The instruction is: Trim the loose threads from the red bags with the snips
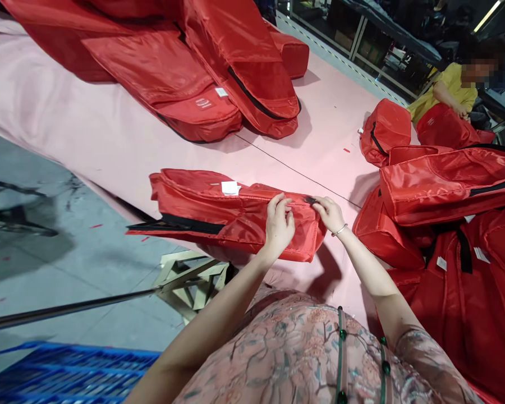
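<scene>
A red fabric bag (252, 219) lies on its side near the table's front edge, with a white label (230, 188) on top and a black zipper (193, 224) along its left part. My left hand (280, 221) has its fingers closed on the bag's upper seam. Just right of it, my right hand (330, 214), with a bracelet at the wrist, is closed on a small dark pointed tool (310, 200). The tool's tip points left at the seam, near the bag's right end. Most of the tool is hidden in my fingers.
The table (278, 157) has a pink cover. Several red bags (193, 101) lie at its far left, and more red bags (450, 185) are piled at right. A person in a yellow top (450, 84) handles a red bag beyond. A blue plastic crate (76, 373) stands at lower left.
</scene>
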Tool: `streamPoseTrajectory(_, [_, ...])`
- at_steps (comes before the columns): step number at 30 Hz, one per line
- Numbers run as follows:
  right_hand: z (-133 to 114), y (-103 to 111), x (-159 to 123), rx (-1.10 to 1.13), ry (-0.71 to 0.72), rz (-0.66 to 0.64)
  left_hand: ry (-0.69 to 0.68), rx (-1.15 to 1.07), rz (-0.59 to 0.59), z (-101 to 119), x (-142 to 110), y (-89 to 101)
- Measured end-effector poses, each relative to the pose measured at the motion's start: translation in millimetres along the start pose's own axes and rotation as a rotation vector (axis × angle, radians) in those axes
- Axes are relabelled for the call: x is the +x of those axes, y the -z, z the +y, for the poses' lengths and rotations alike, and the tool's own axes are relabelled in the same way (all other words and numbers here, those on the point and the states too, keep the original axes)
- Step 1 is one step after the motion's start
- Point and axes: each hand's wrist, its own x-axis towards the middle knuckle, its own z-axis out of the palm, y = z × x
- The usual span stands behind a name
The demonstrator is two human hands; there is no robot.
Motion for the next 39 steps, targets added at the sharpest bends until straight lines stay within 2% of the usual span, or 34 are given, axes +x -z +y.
streamPoseTrajectory(3, [-2, -2, -1, 0.450, -0.170, 0.121, -0.003, 0.009, 0.001, 0, -2, 1.0])
streamPoseTrajectory(5, [-4, -1, -3, 0.563, -0.204, 0.134, -0.010, 0.043, -0.006, 1, 0, 3.2])
streamPoseTrajectory(8, [-4, 1, -10, 0.522, -0.222, 0.124, 0.026, 0.180, -0.091, 9, 11, 9.8])
streamPoseTrajectory(13, [0, 6, -21, 0.290, -0.273, 0.099, 0.153, 0.520, -0.350, 28, 53, 18.3])
streamPoseTrajectory(15, [0, 12, -21, 0.177, -0.262, 0.085, 0.188, 0.561, -0.467, 31, 68, 16.4])
streamPoseTrajectory(18, [-3, 23, -19, 0.071, -0.258, 0.048, 0.238, 0.492, -0.591, 29, 81, 9.6])
streamPoseTrajectory(22, [-9, 30, -14, 0.071, -0.256, -0.059, 0.209, 0.413, -0.499, 22, 79, 1.9])
streamPoseTrajectory(27, [-9, 25, -4, 0.030, -0.238, -0.084, 0.282, 0.374, -0.480, 20, 75, 1.3])
streamPoseTrajectory(35, [-19, 28, 16, -0.063, -0.193, -0.215, 0.222, 0.364, -0.409, 13, 72, -1.4])
streamPoseTrajectory(39, [-23, 32, 22, -0.056, -0.163, -0.257, 0.222, 0.299, -0.317, 10, 70, -3.2])
